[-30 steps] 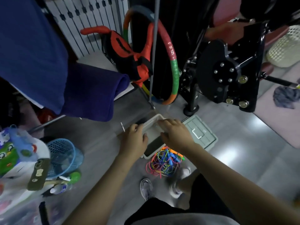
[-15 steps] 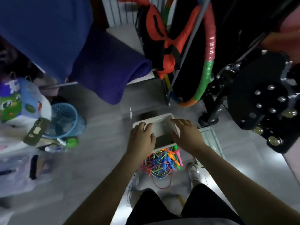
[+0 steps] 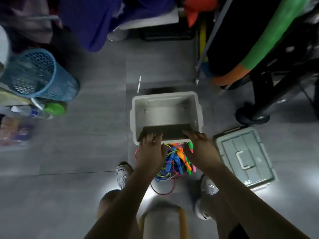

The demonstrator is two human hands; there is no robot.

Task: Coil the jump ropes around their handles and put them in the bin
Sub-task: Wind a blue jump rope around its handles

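An empty grey plastic bin stands open on the grey floor in front of me. My left hand and my right hand both hold its near rim, fingers hooked over the edge into the bin. Just behind the hands, between my two shoes, lies a tangled pile of bright jump ropes with orange, blue, green and pink handles. A pink loop of rope trails toward me. The hands partly cover the pile.
The bin's grey lid lies flat to the right. A blue mesh basket stands far left. Black exercise equipment and a green-orange hoop stand at the back right. A wooden stool is under me.
My view has tipped downward and closer. Both hands have slid from the bin's sides to its near rim, and the bin now sits squarely in front of the rope pile.
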